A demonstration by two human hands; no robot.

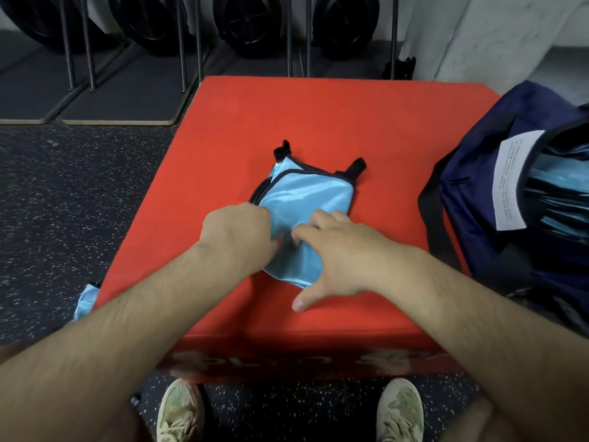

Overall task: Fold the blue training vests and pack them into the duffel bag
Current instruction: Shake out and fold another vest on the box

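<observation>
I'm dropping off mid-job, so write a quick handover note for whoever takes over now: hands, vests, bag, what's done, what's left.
Left hand: fingers curled, pinching the left edge of the light blue black-trimmed vest.
Right hand: open, pressing flat on it.
That vest lies folded small on the red padded box.
Done: folded blue vests already in the open navy fabric duffel bag, on the right.
Left: finish this fold, pack it, then the blue vest on the floor beside the box.

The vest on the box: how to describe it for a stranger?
Find the red box in the middle. On top lies a folded light-blue vest. Unlike those in the bag, it has the left hand and right hand on it.
</observation>
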